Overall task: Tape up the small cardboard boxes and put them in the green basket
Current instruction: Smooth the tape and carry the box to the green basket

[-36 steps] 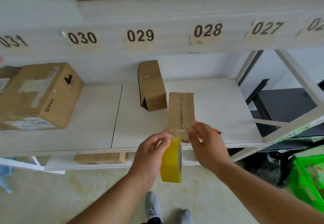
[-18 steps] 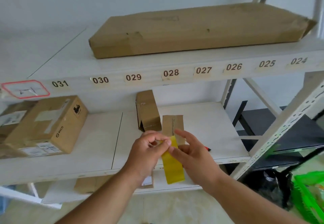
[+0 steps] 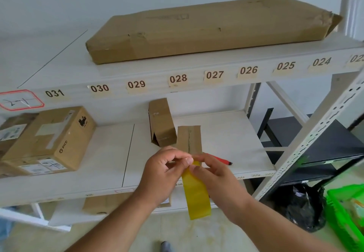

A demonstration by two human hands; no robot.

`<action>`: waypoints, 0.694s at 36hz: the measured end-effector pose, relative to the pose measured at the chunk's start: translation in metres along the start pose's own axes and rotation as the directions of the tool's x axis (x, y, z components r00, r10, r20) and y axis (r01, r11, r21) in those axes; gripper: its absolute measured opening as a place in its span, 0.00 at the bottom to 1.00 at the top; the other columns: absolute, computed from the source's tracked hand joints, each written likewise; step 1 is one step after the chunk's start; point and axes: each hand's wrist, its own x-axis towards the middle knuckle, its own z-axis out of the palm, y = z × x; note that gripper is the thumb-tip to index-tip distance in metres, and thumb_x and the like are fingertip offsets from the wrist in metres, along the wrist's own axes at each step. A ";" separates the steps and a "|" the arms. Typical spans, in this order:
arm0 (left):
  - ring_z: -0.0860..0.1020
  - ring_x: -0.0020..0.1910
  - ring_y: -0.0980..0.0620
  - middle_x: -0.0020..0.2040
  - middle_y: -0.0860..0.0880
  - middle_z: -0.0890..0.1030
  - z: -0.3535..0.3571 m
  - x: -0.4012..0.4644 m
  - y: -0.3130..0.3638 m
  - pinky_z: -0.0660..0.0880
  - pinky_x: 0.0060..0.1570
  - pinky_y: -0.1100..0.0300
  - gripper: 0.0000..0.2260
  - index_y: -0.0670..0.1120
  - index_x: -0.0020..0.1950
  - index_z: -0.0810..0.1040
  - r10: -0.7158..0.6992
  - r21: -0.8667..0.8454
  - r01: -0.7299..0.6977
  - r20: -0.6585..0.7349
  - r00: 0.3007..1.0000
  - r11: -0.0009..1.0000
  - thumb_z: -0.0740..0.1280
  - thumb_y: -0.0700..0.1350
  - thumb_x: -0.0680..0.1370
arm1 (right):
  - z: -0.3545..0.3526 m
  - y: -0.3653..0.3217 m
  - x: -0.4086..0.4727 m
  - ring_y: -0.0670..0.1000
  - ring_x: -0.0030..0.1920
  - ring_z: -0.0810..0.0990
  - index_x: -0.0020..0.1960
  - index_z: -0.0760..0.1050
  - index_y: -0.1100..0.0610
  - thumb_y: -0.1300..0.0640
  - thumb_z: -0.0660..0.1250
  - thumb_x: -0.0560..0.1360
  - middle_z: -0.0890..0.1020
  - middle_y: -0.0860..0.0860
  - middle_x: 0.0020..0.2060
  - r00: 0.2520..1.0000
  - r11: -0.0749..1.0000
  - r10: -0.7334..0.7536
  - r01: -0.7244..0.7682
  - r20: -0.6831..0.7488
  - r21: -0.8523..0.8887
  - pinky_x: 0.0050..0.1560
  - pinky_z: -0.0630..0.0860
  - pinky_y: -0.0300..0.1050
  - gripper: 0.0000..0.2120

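yellow tape [image 3: 196, 190] — between both hands

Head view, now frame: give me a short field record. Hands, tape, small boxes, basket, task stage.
left hand: pinches top edge of the yellow tape roll
right hand: fingers curled on the roll's upper edge, beside the left
tape: roll seen edge-on, held in front of the middle shelf
small boxes: flat-lying brown cardboard box with an untaped seam; second brown cardboard box with an open end behind it
green plastic basket: on the floor at right, partly out of frame
stage: no tape on either small box yet
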 end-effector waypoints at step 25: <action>0.76 0.58 0.61 0.57 0.63 0.78 -0.015 0.009 -0.002 0.78 0.52 0.60 0.12 0.56 0.62 0.82 0.210 0.513 -0.264 0.161 0.964 0.817 0.66 0.53 0.80 | -0.005 0.004 0.012 0.52 0.42 0.80 0.53 0.83 0.43 0.52 0.69 0.80 0.84 0.60 0.47 0.995 0.999 0.036 -0.036 -0.091 0.000 0.47 0.76 0.50 0.06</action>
